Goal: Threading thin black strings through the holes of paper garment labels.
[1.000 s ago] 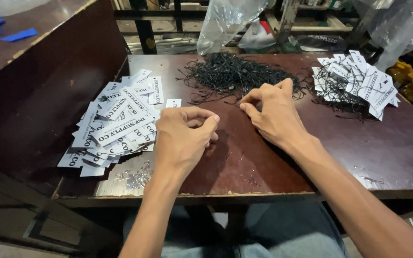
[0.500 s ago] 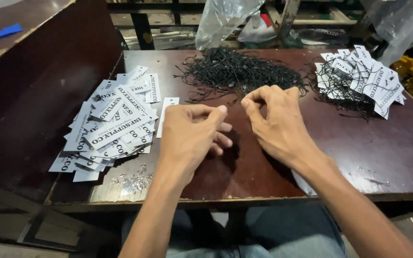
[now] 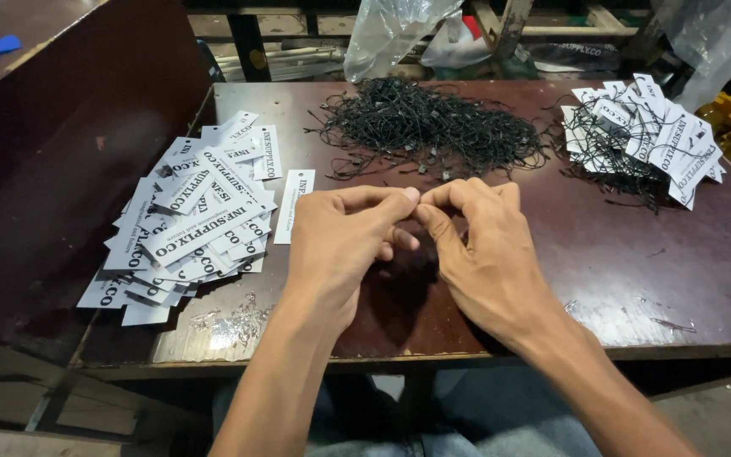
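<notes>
The grip of the left hand (image 3: 344, 241) is pinching shut, thumb and forefinger pressed together at the fingertips (image 3: 409, 196); the grip of the right hand (image 3: 488, 245) is doing the same, and the two pinches are meeting over the middle of the dark brown wooden desk (image 3: 602, 262). Whatever they are clamping is too thin to make out, probably a thin black cord.

Going left to right: a fanned heap of white rectangular paper tags (image 3: 192, 224) is lying at the left, and one single white paper tag (image 3: 294, 206) is sitting just beside the left hand, its long axis running away from the person, tilted slightly right. Behind the hands, a tangled pile of thin black string loops (image 3: 429, 127) is spreading across the desk. At the far right, a heap of white tags already carrying black strings (image 3: 649, 135) is resting.

As a judgement, the step is going best with the pinches staying close together, low over the desk, and the cord kept taut.
</notes>
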